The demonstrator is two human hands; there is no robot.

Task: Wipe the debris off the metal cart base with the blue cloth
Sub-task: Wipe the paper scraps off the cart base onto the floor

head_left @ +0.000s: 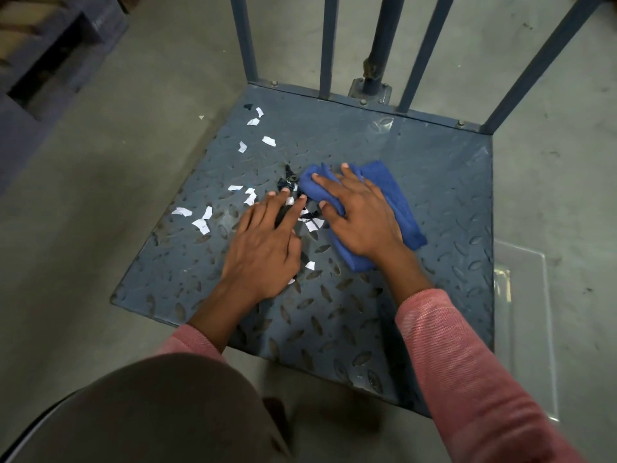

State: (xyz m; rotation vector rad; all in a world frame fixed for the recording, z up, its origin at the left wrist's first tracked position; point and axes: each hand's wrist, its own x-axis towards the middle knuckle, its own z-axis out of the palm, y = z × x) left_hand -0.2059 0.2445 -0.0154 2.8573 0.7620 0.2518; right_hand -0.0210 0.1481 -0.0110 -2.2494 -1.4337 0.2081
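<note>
Two bare hands are seen from above, laid on a metal cart base of grey-blue tread plate that fills the middle of the frame. The right hand is pressed flat, fingers spread, on a crumpled blue cloth right of centre; the cloth is held down under the palm and nothing is pinched. The left hand is laid palm down just beside it, fingers extended and slightly apart, fingertips resting among the debris. Both forearms are covered by pink sleeves, entering from the lower edge.

White paper scraps are scattered over the left half of the base, up toward the upper left corner, and dark scraps are gathered just left of the cloth, between the two hands. Upright blue-grey bars rise from the far edge of the base at the top of the frame. A clear plastic bin is seen on the concrete floor at the right edge; its contents cannot be made out.
</note>
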